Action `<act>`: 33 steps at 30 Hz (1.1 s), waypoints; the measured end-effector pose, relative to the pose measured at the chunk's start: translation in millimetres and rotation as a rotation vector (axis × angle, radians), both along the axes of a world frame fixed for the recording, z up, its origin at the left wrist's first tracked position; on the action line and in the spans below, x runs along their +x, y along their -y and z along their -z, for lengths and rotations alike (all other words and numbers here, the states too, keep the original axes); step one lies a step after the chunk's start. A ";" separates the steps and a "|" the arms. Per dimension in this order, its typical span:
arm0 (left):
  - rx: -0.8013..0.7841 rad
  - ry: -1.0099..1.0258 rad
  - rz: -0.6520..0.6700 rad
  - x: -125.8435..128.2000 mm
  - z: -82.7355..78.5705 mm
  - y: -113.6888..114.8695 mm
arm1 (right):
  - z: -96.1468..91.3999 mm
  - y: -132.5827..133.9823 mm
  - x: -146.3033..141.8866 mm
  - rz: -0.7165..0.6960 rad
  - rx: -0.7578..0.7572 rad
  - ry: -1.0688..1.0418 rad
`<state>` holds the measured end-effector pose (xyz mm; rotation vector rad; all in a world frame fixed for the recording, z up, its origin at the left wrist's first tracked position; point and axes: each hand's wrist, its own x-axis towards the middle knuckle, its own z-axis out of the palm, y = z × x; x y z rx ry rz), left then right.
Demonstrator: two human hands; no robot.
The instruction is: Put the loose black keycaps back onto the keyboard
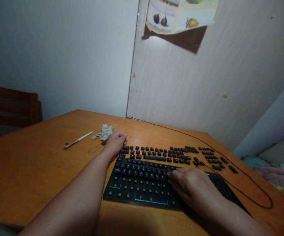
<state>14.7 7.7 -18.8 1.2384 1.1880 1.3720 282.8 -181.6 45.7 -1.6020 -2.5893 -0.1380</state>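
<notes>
A black keyboard point(142, 186) lies on the table, with keycaps on its upper rows and bare key stems on its lower rows. Over its middle, my right hand point(191, 185) has its fingers pressed together at the end of a capped row; whatever is between the fingertips is hidden. My left hand point(115, 143) rests curled closed by the keyboard's far left corner, and its contents cannot be made out. Loose black keycaps point(156, 152) lie in rows behind the keyboard, a long space bar point(154, 158) among them.
Left of my left hand are a crumpled greyish cloth or tissue point(105, 132), a thin wire tool point(96, 148) and a white toothbrush-like stick point(80, 139) with a pink end. A black cable point(252, 178) loops across the wooden table point(46, 164). A chair point(11, 105) stands at left.
</notes>
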 end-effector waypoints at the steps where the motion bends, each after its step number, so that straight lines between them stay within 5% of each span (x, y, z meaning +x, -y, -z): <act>1: -0.001 0.000 -0.001 0.1 -0.4 0.5 | -1.1 0.1 -0.6 0.000 -0.002 0.012; 20: 0.015 -0.055 -0.005 -0.2 -1.9 1.4 | 19.7 3.7 -0.9 -0.008 0.169 0.107; 33: -0.010 0.002 -0.002 1.7 -4.3 4.4 | 17.2 3.0 11.0 0.006 0.061 -0.078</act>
